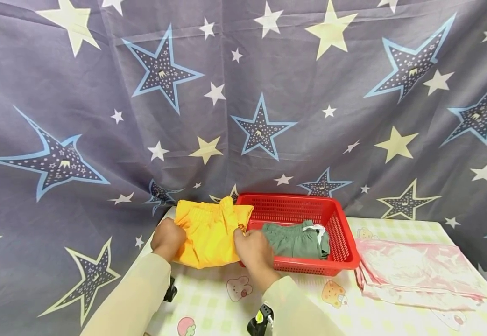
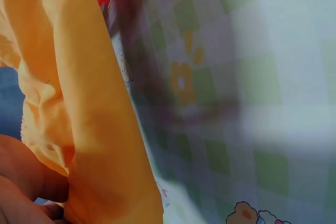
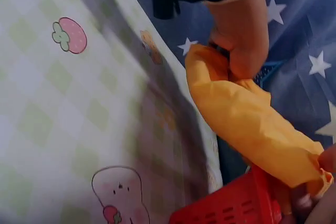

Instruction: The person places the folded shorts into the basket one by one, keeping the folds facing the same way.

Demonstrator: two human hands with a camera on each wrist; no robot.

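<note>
Folded yellow shorts with a gathered waistband hang between both hands, raised over the table just left of the red basket. My left hand grips their left side; in the left wrist view its fingers pinch the cloth's edge. The right side is pinched by my right hand, in front of the basket's left end. From the right wrist view, the yellow cloth spans from one hand to the other, its lower end overlapping the basket's corner. Green shorts with a white drawstring lie folded inside the red basket.
A pink-and-white folded cloth or plastic packet lies right of the basket. The table wears a green-checked cover with cartoon prints. Behind it hangs a grey star-patterned curtain, which also runs down past the table's left edge.
</note>
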